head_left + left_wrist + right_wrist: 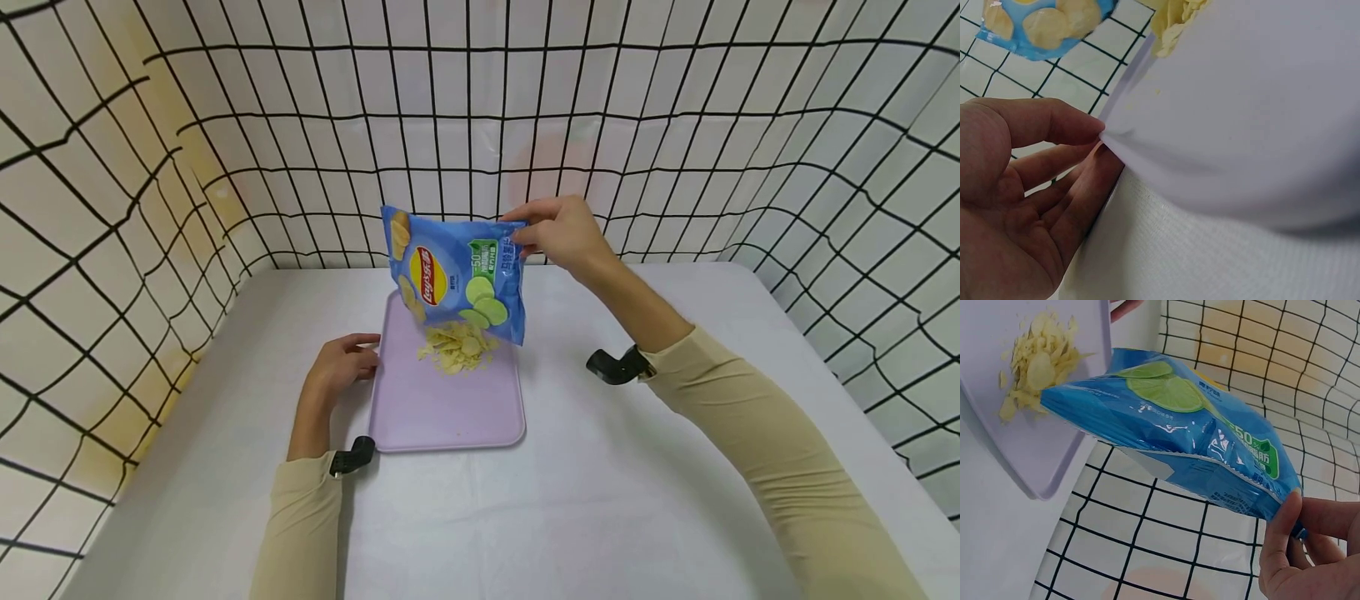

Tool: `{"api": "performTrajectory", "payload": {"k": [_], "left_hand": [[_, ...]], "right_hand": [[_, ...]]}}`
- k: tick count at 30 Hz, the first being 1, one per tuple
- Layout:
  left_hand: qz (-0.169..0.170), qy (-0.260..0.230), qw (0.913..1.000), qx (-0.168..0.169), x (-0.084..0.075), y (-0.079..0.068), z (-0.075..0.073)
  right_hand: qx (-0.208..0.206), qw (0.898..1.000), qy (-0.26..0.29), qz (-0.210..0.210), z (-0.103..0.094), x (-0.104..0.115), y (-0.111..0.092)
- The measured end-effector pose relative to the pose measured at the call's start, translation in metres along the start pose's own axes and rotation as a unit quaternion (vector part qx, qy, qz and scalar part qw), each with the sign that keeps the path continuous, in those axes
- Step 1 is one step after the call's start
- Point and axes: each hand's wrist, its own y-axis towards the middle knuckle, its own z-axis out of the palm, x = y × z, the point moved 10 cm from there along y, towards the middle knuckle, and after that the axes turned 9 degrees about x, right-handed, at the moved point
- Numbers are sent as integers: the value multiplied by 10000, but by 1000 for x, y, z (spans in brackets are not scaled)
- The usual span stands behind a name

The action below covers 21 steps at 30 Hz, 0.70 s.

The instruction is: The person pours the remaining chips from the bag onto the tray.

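A blue bag of potato chips point(457, 271) hangs tilted over the far part of a lilac tray point(446, 417). My right hand point(566, 233) pinches the bag's upper right corner between thumb and fingers, plain in the right wrist view, where the chip bag point(1179, 425) slants toward the tray. On the tray lies a heap of broken potato chips point(459, 348), just under the bag's lower edge. At the tray's left edge is my left hand point(345, 364); in the left wrist view the thumb and fingers of the left hand point(1041, 169) pinch the tray's rim point(1147, 165).
A white-covered table point(600, 492) carries the tray. Black wire grid panels point(472, 117) stand around its back and sides, close behind the bag. A black wrist camera point(617, 367) sits at the right cuff, another wrist camera point(354, 455) at the left cuff, near the tray's corner.
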Motion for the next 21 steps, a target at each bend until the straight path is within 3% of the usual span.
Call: {"api": "performTrajectory", "payload": {"k": [6, 21], "left_hand": [[-15, 3, 10000, -4, 2, 0, -1], [7, -16, 10000, 16, 0, 0, 1]], "right_hand": [[-73, 9997, -131, 185, 3, -6, 1], [-75, 9999, -20, 115, 6, -4, 1]]}}
